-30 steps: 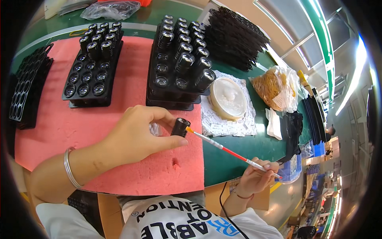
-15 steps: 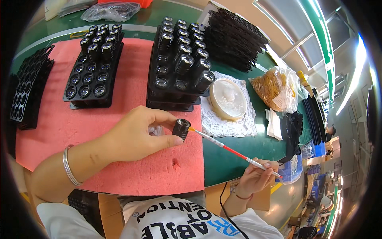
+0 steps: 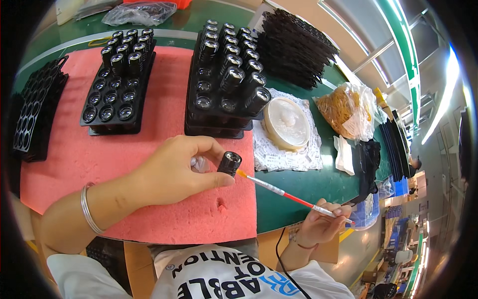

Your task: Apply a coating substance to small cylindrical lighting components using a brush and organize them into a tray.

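Observation:
Between the thumb and fingers of my left hand [image 3: 181,167] is a small black cylinder with a glassy top [image 3: 230,163], slightly tilted above the pink foam mat [image 3: 169,219]. A crumpled whitish scrap [image 3: 199,163] shows inside the same hand's curl. My right hand [image 3: 326,222] is closed around the rear part of a thin paintbrush [image 3: 284,193] with a red and silver handle. Its yellowish bristle tip lies against or very close to the cylinder's right side. Beyond my left hand, a black tray [image 3: 219,127] holds several similar cylinders, some standing higher than others.
Farther left stands another black tray of cylinders [image 3: 112,130], beside stacked trays [image 3: 40,109]. Right of the mat are a round whitish tub [image 3: 286,124] on printed paper, a bag of rubber bands [image 3: 347,110] and a white tissue [image 3: 343,155]. More black trays [image 3: 296,47] are piled at the back.
The cylinder has tilted and shifted slightly right and down in my left hand's fingers. The brush tip has dropped lower along its side, and my right hand has moved slightly.

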`<state>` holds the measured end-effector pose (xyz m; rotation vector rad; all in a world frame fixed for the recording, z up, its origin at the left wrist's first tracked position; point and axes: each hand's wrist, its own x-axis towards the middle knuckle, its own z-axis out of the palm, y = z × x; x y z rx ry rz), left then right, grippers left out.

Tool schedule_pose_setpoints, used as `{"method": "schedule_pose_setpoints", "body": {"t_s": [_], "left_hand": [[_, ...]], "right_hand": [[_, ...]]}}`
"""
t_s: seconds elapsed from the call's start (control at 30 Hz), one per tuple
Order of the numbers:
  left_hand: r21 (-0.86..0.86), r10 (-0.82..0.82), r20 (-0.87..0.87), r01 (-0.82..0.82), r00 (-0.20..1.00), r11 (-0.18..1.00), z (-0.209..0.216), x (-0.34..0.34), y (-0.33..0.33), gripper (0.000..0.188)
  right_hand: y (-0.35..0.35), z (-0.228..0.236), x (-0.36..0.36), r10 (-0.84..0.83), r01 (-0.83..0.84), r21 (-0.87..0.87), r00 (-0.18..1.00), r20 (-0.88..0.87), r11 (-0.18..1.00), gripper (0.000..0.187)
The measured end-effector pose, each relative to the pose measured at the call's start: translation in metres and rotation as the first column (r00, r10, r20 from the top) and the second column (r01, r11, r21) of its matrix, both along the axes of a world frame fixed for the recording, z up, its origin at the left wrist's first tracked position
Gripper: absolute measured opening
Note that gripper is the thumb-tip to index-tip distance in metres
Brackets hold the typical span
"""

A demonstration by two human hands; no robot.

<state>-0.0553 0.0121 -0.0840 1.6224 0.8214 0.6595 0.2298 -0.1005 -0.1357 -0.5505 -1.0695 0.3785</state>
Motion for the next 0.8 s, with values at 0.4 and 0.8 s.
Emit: {"method": "schedule_pose_setpoints", "body": {"t_s": [0.4, 0.8], "left_hand": [[-0.035, -0.018, -0.051, 0.016, 0.999, 0.999, 0.003, -0.003, 0.001, 0.030], [0.204, -0.026, -0.021, 0.029, 0.999, 0.979, 0.017, -0.004, -0.008, 0.030]], "right_hand": [[0.003, 0.004, -0.006, -0.117, 0.120, -0.040, 0.991, 0.071, 0.992, 0.025], [-0.001, 0.001, -0.005, -0.162, 0.152, -0.069, 0.969, -0.186, 0.986, 0.021]]}}
